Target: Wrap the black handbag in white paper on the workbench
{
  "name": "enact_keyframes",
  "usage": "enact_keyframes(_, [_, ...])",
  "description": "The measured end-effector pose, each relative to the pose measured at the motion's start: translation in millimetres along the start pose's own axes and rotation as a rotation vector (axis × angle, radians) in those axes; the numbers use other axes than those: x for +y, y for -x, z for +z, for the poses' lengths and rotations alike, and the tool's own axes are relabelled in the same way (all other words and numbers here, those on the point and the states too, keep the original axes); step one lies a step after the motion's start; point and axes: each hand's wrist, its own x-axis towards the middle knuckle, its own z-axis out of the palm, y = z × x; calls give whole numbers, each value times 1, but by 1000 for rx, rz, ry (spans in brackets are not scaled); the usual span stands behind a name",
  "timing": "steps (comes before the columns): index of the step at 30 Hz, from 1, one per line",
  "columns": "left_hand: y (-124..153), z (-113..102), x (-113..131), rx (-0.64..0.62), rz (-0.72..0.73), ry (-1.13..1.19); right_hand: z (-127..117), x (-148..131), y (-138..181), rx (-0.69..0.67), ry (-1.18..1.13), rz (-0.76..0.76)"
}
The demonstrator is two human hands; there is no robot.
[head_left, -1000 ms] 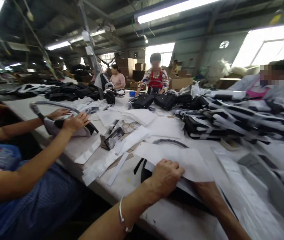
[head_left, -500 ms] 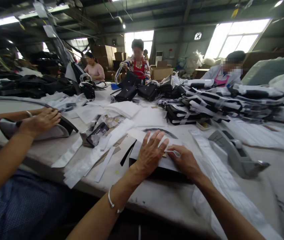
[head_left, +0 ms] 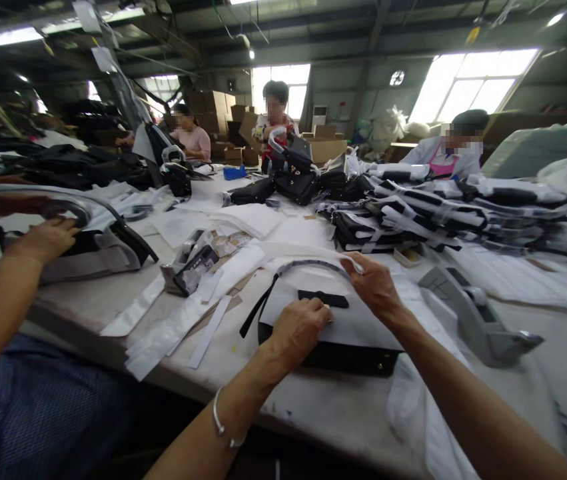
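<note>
A black handbag lies on the table in front of me, its upper face covered by a pale grey-white sheet. Its arched handle is wrapped in clear film, and a short black strap tab crosses the face. My left hand rests on the bag with curled, closed fingers; a bit of gold metal shows at the fingertips, but what they grip is hidden. Beyond the handle, my right hand pinches the edge of a thin white sheet, raised off the bag.
To the right stands a grey tape dispenser, and another dispenser sits left of the bag among white strips. Wrapped bags are piled behind. At far left a co-worker's hand handles another bag.
My right hand has moved up and away with the white sheet, uncovering the strap tab and handle. My left hand has gone from spread flat to curled, slightly lower on the bag.
</note>
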Motion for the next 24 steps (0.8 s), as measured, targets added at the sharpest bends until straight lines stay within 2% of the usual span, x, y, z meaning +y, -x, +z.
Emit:
enact_keyframes(3, [1, -2, 2, -113, -46, -13, 12, -11, -10, -189, 86, -148])
enact_keyframes(5, [2, -2, 2, -151, -60, -12, 13, -19, -7, -209, 147, -153])
enact_keyframes(7, [4, -1, 1, -171, -71, -2, 4, -24, 5, -205, 103, -127])
enact_keyframes(8, [4, -1, 1, -174, -78, 4, -2, -26, 13, -251, 50, -124])
enact_keyframes(11, [7, 0, 1, -168, -97, 35, -21, -25, 39, -566, -67, -177])
enact_keyframes(14, [8, -2, 1, -135, -148, 91, -26, -18, 59, -840, 17, -214])
enact_keyframes(17, [10, -6, -2, -111, -181, 100, -20, -10, 70, -899, 145, -152])
enact_keyframes(21, [21, -16, -13, -105, 4, 13, -16, -7, 75, -875, 174, -156])
enact_keyframes(24, [33, -22, -20, -164, 61, -31, -19, -5, 74, -910, 183, -190])
